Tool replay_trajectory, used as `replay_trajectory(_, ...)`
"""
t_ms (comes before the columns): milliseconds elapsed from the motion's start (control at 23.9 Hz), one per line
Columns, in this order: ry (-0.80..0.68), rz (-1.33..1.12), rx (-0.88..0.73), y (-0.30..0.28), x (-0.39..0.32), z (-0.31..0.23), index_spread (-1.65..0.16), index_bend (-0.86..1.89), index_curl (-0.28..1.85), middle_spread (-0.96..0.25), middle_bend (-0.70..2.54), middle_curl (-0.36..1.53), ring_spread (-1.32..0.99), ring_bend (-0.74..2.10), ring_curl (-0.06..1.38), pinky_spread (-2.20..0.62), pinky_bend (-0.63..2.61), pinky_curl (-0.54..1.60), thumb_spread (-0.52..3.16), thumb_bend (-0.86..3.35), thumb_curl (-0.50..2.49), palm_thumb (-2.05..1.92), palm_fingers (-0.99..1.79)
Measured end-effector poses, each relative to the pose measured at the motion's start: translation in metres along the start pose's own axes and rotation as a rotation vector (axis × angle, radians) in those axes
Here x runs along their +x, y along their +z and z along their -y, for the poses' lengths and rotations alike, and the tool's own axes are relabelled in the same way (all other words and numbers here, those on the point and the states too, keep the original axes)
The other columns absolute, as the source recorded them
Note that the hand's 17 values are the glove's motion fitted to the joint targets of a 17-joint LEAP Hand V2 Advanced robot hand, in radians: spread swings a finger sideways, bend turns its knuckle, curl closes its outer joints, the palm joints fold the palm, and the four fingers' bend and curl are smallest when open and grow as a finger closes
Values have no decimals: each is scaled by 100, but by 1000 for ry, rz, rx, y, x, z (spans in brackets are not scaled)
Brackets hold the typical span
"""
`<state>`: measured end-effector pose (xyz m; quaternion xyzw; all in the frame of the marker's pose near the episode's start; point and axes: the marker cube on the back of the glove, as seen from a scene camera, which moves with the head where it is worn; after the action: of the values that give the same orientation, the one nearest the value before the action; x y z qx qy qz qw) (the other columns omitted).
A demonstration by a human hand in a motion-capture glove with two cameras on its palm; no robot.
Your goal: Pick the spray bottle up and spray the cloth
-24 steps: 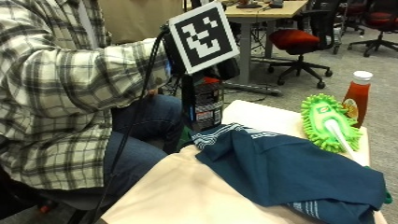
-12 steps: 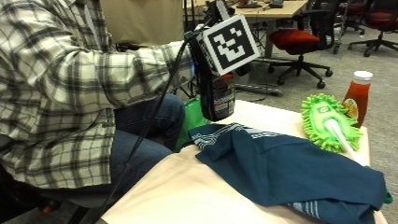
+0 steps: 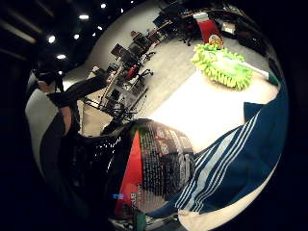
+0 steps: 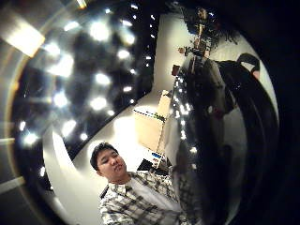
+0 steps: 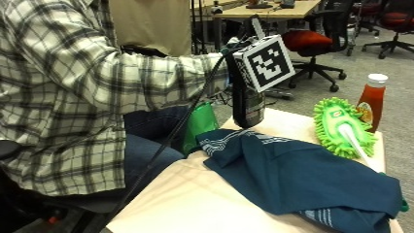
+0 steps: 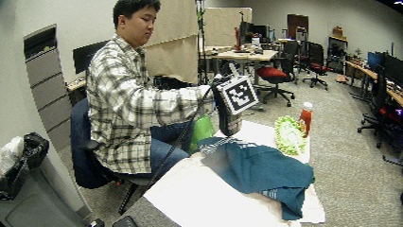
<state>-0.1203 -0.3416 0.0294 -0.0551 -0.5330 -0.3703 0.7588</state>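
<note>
In the outside view my gloved right hand (image 5: 236, 80) grips a dark spray bottle (image 5: 249, 104) and holds it upright just above the near edge of the table. The hand is mostly hidden behind the bottle. A dark teal cloth (image 5: 301, 174) with pale stripes lies crumpled on the white table (image 5: 194, 199), and its striped edge reaches almost under the bottle. The little finger side palm view is filled by the bottle's red and grey label (image 3: 154, 168), with the striped cloth (image 3: 236, 154) right beside it. The wide outside view shows the bottle (image 6: 228, 120) over the cloth (image 6: 264, 170).
A lime green fluffy duster (image 5: 343, 127) lies at the table's far side, beyond the cloth. A red sauce bottle (image 5: 372, 99) stands behind it. A green bag (image 5: 200, 127) hangs between the person's knees and the table. Office chairs and desks stand further back.
The hand has carried the spray bottle sideways from beside the person's lap to over the table edge, closer to the cloth. Cloth and duster have not moved.
</note>
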Motion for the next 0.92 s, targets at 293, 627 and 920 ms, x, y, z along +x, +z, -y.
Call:
replay_trajectory(293,-7,2,32,14,28,19,-19,40,60,-8,64,54,-19,58,50,-15,40,43,-3,-3,76,110,131)
replay_trajectory(627,25,16,41,18,51,26,-19,40,61,-8,64,54,-19,57,50,-15,40,43,-3,-3,76,110,131)
replay_trajectory(920,34,38,12,19,56,28,-19,39,61,-8,64,54,-19,58,50,-15,41,43,-3,-2,76,110,130)
